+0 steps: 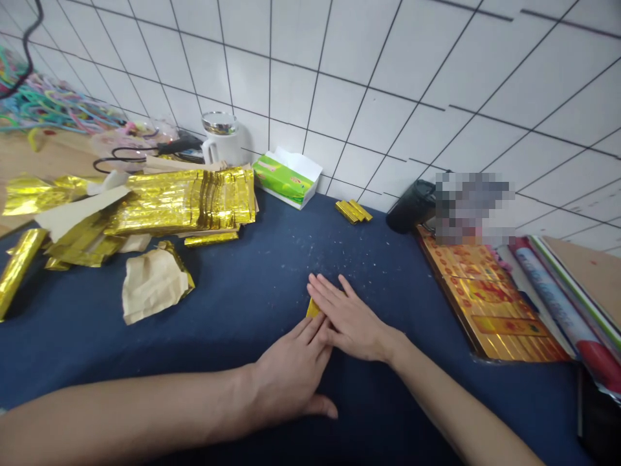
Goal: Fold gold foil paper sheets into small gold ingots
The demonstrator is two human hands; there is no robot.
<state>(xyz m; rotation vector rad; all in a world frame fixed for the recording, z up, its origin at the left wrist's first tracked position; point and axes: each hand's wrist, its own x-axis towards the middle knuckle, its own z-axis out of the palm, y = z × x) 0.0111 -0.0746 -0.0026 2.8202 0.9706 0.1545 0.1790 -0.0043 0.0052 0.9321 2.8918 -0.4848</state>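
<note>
Your left hand (pixel 294 364), right hand (pixel 356 323): spread flat over one gold piece (pixel 312 309)
Tissue pack (pixel 284 179): one, beyond them
Mug (pixel 226 149): one, beyond-left

The left arm (pixel 130 411) is lying low and nearly level, coming in from the left, its wrist (pixel 242 391) bending slightly upward. The left hand (pixel 288 366) is facing palm down, its thumb (pixel 323 406) sticking out apart from the fingers. The right arm (pixel 460 401) is slanting in from the lower right; the right hand (pixel 356 323) is spreading flat, palm down, its little finger standing apart. The hands are meeting, probably overlapping at the fingers.
</note>
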